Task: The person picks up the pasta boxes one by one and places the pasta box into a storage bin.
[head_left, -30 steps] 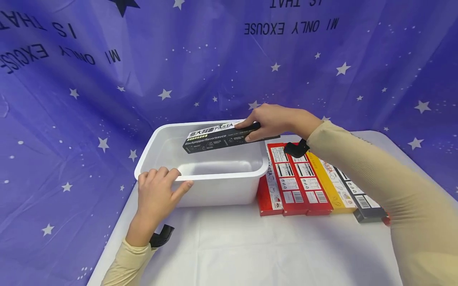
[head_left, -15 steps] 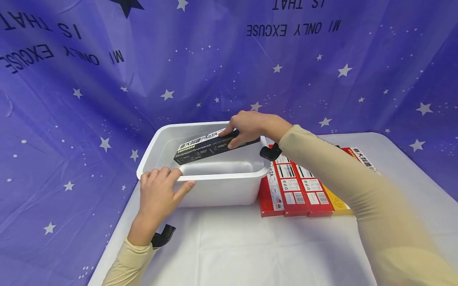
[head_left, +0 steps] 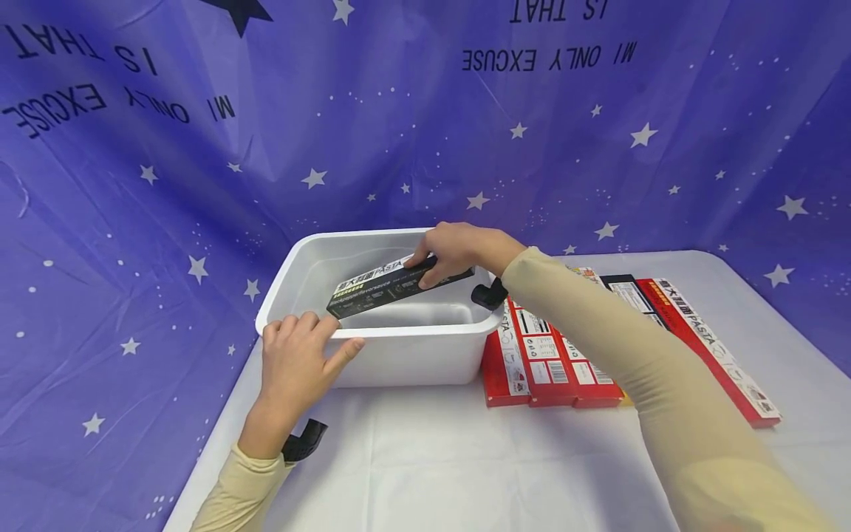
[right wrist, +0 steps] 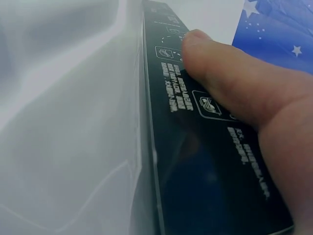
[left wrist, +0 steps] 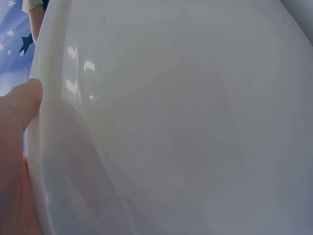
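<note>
A black pasta box (head_left: 375, 292) lettered "PASTA" and "Blackpepperflavorsauce" slants inside the white plastic tub (head_left: 412, 331), its left end lower. My right hand (head_left: 459, 250) grips the box near its right end from above; in the right wrist view the thumb (right wrist: 220, 73) lies on the printed black side. On the tub's front left rim my left hand (head_left: 295, 362) holds on, fingers over the edge and thumb along the outside. The left wrist view shows the tub's outer wall (left wrist: 171, 122) and that thumb (left wrist: 22, 103) at the rim.
Right of the tub lie several red pasta boxes (head_left: 548, 369), partly under the right sleeve (head_left: 598, 332). Farther right are a black box (head_left: 628, 292) and another red box (head_left: 714, 351). A white cloth (head_left: 425, 458) covers the table; purple star-printed fabric (head_left: 425, 133) hangs behind.
My right hand has moved left and down, bringing the black pasta box lower into the tub. The red box at far right has come into view from behind the arm. My left hand stays on the rim.
</note>
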A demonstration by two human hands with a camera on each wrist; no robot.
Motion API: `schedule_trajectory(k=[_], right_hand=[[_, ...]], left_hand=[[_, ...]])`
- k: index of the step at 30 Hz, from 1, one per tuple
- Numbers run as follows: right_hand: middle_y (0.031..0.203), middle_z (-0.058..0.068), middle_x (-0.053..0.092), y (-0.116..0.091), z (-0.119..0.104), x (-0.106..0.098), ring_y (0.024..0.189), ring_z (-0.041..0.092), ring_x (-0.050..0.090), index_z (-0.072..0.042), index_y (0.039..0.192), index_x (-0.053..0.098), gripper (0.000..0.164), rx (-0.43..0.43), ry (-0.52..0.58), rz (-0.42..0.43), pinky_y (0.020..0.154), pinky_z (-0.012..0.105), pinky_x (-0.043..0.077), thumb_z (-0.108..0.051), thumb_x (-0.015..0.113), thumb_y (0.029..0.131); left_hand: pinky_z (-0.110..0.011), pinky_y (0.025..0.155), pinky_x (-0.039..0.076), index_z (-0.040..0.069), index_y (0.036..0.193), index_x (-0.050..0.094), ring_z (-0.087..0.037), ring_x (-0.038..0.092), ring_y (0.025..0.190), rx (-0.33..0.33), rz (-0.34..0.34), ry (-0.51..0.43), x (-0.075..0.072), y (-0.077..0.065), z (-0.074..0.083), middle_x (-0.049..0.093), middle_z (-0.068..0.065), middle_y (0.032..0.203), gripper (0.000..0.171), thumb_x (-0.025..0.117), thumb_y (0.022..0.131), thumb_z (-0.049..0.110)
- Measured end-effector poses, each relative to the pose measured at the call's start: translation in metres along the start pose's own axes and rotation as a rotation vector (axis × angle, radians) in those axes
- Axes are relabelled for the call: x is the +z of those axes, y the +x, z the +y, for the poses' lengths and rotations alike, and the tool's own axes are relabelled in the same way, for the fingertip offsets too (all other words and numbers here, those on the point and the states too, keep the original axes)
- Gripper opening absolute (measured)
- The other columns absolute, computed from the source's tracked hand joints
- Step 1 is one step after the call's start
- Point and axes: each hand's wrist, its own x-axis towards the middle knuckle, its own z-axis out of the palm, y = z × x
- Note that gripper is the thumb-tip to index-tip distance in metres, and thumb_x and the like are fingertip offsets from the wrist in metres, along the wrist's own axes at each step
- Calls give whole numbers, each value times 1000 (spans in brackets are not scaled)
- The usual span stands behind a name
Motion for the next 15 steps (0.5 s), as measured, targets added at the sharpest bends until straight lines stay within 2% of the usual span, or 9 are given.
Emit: schedule_trajectory(k=[5, 15], right_hand=[[140, -1, 66, 7, -2, 5, 121, 20, 61, -34, 136, 65, 50, -20, -4, 4, 107, 45, 47, -41, 77, 88], [133, 3, 69, 19, -1, 15, 104, 19, 59, -32, 137, 64, 50, -45, -28, -26, 100, 39, 49, -40, 76, 89]], left_hand=[[-56, 84, 38, 9, 96, 67, -41, 57, 82, -2, -3, -4, -1, 0, 1, 64, -16, 84, 74, 38, 95, 77], [-56, 83, 38, 9, 95, 67, -41, 56, 80, 2, 2, -10, 0, 0, 2, 62, -15, 81, 80, 31, 94, 80]])
